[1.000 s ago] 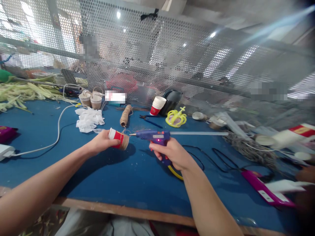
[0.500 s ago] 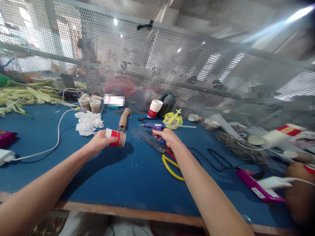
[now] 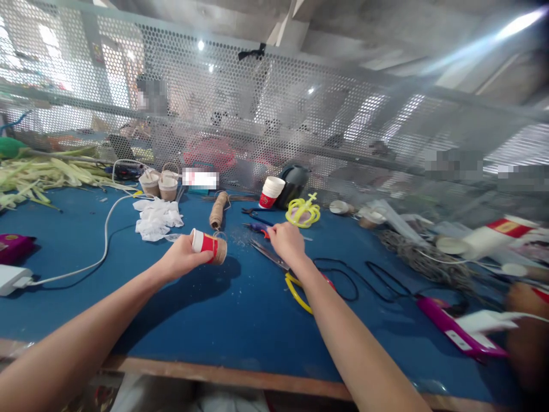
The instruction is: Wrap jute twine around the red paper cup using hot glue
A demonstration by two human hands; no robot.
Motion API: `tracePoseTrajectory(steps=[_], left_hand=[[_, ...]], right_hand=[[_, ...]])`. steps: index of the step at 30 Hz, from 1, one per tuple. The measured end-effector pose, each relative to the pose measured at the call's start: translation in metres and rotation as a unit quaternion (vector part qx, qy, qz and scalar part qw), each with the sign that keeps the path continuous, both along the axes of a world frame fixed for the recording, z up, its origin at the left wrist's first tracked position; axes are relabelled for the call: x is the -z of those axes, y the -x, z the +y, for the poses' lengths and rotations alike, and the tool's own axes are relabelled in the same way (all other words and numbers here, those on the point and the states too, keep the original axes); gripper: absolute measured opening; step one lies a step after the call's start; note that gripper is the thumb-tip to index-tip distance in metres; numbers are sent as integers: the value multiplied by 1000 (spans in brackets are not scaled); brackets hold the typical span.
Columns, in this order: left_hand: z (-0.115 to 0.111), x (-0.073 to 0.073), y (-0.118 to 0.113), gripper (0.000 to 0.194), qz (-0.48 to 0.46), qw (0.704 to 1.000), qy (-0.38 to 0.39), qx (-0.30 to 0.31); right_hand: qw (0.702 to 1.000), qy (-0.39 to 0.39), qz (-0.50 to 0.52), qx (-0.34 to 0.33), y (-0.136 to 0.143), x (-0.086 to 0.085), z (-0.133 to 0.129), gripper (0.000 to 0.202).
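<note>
The desk (image 3: 240,320) is deep blue with a bare wooden front edge. The paper cup (image 3: 209,245) in the left hand (image 3: 182,257) is red and white, half wound in tan twine. The crown (image 3: 302,210) is neon yellow. The scissors (image 3: 295,274) have yellow and red handles. The crumpled cloth (image 3: 156,217) is white. The screen (image 3: 274,120) is grey, dotted with holes.

- Paper cup (image 3: 209,245): red and white, its lower half wrapped in brown twine, lying on its side and held above the blue worktop (image 3: 214,320).
- Glue gun (image 3: 257,228): blue, resting on the worktop, mostly hidden.
</note>
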State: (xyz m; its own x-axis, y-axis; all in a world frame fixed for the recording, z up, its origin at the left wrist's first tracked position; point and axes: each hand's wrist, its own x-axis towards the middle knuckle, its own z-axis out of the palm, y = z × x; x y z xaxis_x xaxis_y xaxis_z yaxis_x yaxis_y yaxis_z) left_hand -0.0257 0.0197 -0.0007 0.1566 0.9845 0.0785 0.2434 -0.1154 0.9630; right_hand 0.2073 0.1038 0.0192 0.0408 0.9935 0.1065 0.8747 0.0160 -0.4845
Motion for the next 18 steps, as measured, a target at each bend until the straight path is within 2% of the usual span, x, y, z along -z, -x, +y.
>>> tracePoseTrajectory(steps=[4, 7, 9, 13, 15, 18], left_hand=[[-4, 1, -4, 21, 69, 997, -35, -11], [-9, 1, -7, 20, 122, 989, -77, -26], [-11, 1, -9, 20, 141, 984, -101, -29], [-15, -1, -10, 15, 163, 978, -132, -7], [-17, -2, -11, 11, 172, 975, -143, 8], [-19, -3, -12, 9, 182, 974, -134, 11]], right_hand=[[992, 16, 37, -119, 29, -6, -36, 44], [957, 58, 184, -215, 49, -3, -55, 55], [936, 85, 254, -228, 58, 1, -60, 58], [900, 120, 375, -189, 66, 7, -58, 56], [862, 153, 448, -178, 68, 9, -59, 55], [794, 201, 538, -200, 70, 9, -64, 48]])
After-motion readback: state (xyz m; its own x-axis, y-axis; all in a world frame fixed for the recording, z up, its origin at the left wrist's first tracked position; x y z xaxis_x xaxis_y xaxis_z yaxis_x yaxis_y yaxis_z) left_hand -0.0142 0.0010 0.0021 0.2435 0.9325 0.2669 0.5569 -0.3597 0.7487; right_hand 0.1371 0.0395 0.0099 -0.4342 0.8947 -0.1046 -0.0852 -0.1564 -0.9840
